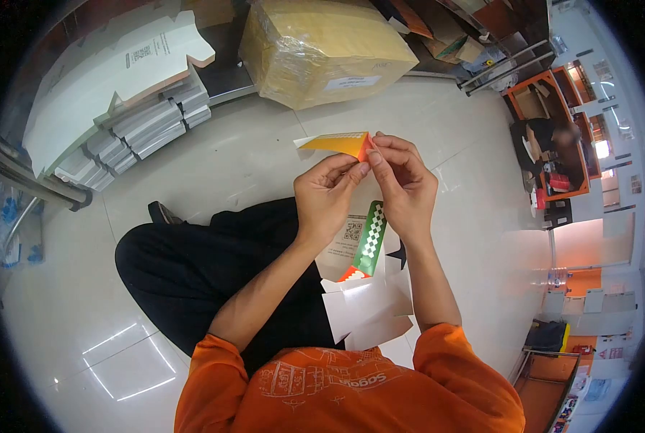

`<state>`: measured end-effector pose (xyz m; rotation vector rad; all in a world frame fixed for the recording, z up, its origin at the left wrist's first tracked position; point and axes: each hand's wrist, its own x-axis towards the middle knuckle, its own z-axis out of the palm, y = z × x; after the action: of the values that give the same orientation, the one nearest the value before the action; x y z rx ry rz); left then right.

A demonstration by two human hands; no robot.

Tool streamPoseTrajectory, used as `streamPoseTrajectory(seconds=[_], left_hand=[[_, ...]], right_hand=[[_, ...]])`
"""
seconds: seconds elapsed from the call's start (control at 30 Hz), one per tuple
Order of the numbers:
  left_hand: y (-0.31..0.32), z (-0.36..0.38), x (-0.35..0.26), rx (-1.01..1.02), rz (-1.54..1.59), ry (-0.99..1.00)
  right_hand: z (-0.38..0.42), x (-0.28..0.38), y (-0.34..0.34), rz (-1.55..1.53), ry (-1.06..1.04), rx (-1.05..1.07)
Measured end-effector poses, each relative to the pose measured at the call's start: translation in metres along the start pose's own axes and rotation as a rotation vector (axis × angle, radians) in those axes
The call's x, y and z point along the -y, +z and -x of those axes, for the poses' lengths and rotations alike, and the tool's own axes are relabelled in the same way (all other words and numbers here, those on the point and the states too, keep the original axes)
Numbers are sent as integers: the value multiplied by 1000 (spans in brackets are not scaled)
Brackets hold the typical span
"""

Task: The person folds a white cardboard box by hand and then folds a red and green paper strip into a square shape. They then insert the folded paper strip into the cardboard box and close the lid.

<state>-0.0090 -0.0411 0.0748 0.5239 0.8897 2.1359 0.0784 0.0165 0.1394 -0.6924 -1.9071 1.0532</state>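
Observation:
Between both hands, in front of my body, is a small folded piece of printed card [337, 144], yellow on one face and red-orange at its right end. My right hand [407, 184] pinches the red-orange end between thumb and fingers. My left hand [328, 198] is closed at its lower edge, thumb and fingertips pressed together close to my right thumb. Below the hands, a partly folded carton [369, 242] with a green checkered panel and a QR code lies at my lap. White flaps [371, 307] spread from it toward my shirt.
A stack of flat white carton sheets [113, 79] lies at the upper left beside a metal leg [41, 184]. A large box wrapped in plastic [322, 50] sits ahead on the tiled floor [250, 137]. Orange shelving [553, 130] and a person at a distance appear on the right.

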Motion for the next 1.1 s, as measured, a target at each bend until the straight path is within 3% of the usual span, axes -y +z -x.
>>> streamPoseTrajectory(seconds=[0.03,0.17,0.23,0.63,1.1], left_hand=[[0,1,1,-6,-14,1],[-1,1,2,-13,-24,-16],[1,2,-1,-10,-32,-50],[-9,-5,1,90,-18,-69],[-8,-3,0,161,28,0]], right_hand=[[0,1,-3,-30,88,25],[-6,-12,-15,-46,58,77],[-9,-15,-22,226,-76,139],[-19,-1,-32,230,-73,281],[-17,0,-34,275,-185,234]])
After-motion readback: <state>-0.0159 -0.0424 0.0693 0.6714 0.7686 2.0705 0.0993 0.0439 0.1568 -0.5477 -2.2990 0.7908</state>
